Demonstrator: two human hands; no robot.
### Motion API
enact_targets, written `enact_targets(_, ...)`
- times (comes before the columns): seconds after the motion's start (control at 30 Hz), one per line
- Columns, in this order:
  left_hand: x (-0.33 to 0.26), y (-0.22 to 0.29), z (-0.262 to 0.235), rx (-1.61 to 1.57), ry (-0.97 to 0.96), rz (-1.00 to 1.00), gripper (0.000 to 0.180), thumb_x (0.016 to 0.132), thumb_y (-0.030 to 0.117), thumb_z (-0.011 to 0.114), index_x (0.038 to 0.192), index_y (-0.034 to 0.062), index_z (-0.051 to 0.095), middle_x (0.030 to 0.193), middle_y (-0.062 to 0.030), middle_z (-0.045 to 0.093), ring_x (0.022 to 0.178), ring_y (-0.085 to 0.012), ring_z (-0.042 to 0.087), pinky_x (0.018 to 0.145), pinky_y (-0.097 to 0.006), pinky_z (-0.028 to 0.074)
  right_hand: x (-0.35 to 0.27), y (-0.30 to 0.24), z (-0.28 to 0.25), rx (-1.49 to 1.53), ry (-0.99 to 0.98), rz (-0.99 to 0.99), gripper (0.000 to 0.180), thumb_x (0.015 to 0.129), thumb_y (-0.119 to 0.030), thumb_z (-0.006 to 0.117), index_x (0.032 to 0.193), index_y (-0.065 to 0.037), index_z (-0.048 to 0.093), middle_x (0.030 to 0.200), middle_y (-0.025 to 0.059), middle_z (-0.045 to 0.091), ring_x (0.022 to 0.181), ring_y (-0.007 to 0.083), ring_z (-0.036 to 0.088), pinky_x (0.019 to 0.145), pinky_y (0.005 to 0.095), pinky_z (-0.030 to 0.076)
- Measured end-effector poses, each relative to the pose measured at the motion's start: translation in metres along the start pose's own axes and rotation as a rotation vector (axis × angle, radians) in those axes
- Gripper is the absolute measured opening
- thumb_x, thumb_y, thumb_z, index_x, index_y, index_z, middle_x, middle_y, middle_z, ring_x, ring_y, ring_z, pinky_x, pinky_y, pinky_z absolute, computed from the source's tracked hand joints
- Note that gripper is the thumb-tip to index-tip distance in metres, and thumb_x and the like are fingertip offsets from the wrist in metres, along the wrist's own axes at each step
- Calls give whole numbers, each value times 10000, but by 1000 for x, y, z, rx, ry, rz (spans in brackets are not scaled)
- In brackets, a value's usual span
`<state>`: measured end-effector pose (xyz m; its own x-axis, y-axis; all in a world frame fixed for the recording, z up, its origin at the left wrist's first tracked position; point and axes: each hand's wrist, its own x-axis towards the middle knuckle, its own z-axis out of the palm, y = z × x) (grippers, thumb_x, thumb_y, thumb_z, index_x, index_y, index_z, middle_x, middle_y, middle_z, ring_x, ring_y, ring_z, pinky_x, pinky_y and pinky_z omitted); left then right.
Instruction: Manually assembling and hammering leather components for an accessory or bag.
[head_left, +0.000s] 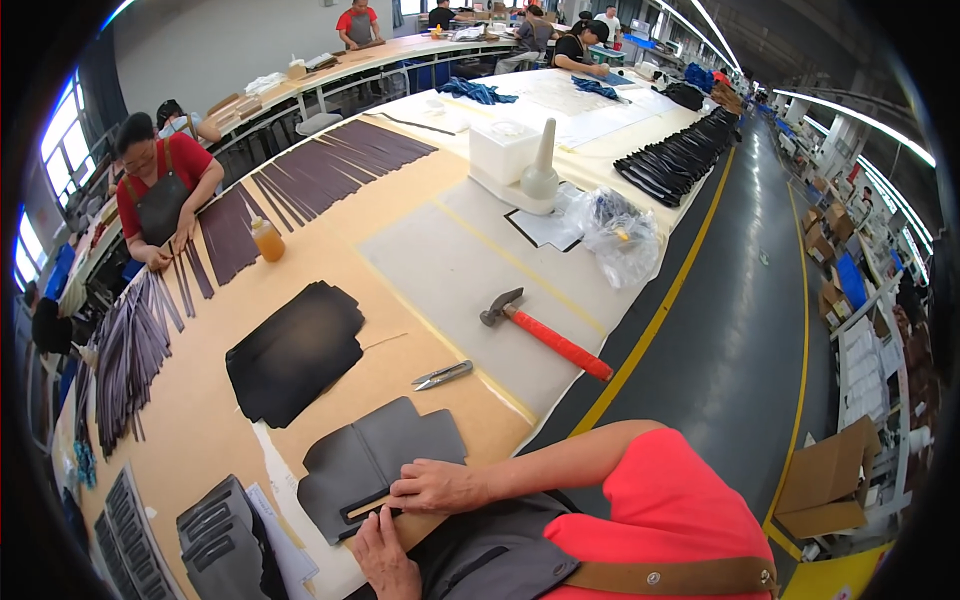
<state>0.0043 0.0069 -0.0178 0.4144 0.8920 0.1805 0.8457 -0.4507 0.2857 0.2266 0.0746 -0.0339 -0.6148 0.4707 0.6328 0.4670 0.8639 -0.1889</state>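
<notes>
A grey leather panel point(385, 445) with notched corners lies at the table's near edge. Near its lower side is a long slot point(372, 508) bordered by a black strip. My right hand point(435, 487) has its bent fingers closed at the slot's right end, pressing on the border. Just below, my left hand point(387, 562) holds the panel's near edge, fingertips together on the black strip; its thumb is hidden. Farther off lie a stack of black leather panels point(297, 353) and a pair of thread snips point(443, 376). A hammer point(545, 333) with a red handle rests to the right.
Grey panels with slots point(222, 535) lie left of my hands. Beyond stand a glue bottle point(267, 240), a white container point(502, 150) and a plastic bag point(615, 235). At left, a co-worker point(165, 190) handles dark strips point(135, 345). An aisle point(715, 300) runs along the right.
</notes>
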Motion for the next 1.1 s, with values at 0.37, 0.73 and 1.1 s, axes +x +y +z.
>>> enact_targets(0.37,-3,5,-6,-3,-23,-10,742,700,-126,549,1422,42,538,1336,-191,542,1268,-408,486,1113,-481,363,2,-7,-3,39,37,30,329,913,-181,611,1221,-90,682,1067,23,570,919,207,532,769,330,458)
enact_targets(0.73,11,18,-10,3,10,-3,662,808,-66,557,1456,62,512,1355,-146,537,1284,-333,524,1062,-445,409,-1,3,-21,15,-153,62,313,850,-152,625,1156,-107,679,1031,35,624,892,224,598,775,353,491)
enact_targets(1.1,-18,-1,-13,-93,219,-53,491,817,-58,620,1285,72,693,1235,-109,623,1162,-304,604,1019,-404,454,26,-9,-14,226,-183,261,296,872,-96,761,1163,-59,719,1038,61,643,873,252,598,777,372,519)
